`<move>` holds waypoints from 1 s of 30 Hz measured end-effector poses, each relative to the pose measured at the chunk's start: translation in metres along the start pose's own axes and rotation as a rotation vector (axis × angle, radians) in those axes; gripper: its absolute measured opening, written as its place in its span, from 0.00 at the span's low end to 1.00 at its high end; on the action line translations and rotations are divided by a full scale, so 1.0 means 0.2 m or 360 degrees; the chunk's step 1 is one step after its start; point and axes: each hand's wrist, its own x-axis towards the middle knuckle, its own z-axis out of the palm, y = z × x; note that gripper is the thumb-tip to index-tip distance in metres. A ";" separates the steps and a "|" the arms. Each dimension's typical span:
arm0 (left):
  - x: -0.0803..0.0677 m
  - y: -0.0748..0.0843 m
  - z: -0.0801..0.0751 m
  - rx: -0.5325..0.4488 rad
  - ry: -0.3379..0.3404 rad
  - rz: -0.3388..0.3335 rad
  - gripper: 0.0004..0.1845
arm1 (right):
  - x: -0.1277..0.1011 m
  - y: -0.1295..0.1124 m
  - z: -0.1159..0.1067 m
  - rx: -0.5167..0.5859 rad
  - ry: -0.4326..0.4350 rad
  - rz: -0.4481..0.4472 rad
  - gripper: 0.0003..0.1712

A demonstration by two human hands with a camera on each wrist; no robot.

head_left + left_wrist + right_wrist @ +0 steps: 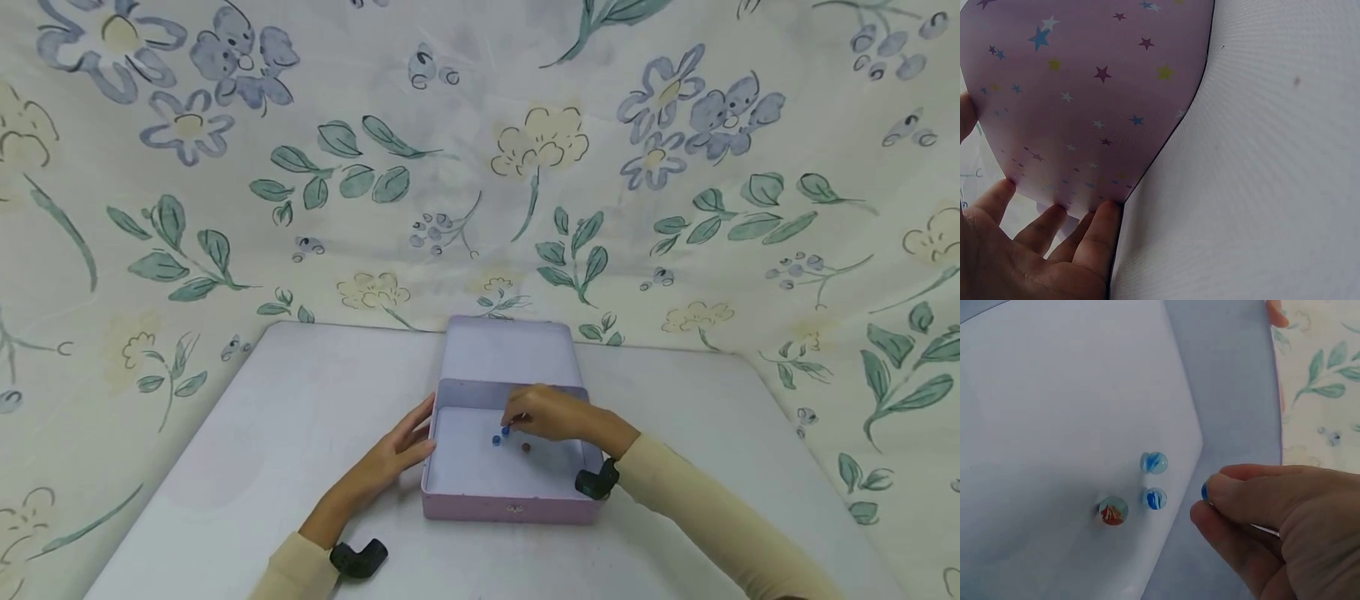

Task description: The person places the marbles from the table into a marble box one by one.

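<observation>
A purple box (512,510) stands on the table, its lid (510,348) folded back behind it. My right hand (553,413) is above the box's inside, thumb and fingertips pinching a blue glass marble (1204,491) that is mostly hidden by them. On the box floor lie two clear marbles with blue swirls, one (1155,462) near the other (1155,499), and a marble with a red-brown swirl (1114,510). My left hand (392,456) rests its extended fingers against the box's left outer side, which is printed with stars (1102,74).
The white table (225,467) extends around the box on both sides. Behind it hangs a floral cloth (465,167). A small clasp (514,508) sits on the box's front wall. Dark devices are worn at the left wrist (360,558) and right wrist (597,481).
</observation>
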 end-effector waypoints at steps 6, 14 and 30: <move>-0.01 0.01 0.00 0.0004 0.0014 -0.0008 0.38 | 0.02 0.01 -0.01 -0.0023 0.0005 0.0027 0.08; -0.02 0.02 0.02 -0.0001 0.0014 -0.0012 0.38 | 0.02 0.04 0.05 -0.0088 -0.0010 0.0118 0.08; -0.02 0.02 0.03 -0.0008 0.0011 -0.0004 0.38 | 0.02 0.09 0.15 -0.0198 0.0037 0.0157 0.06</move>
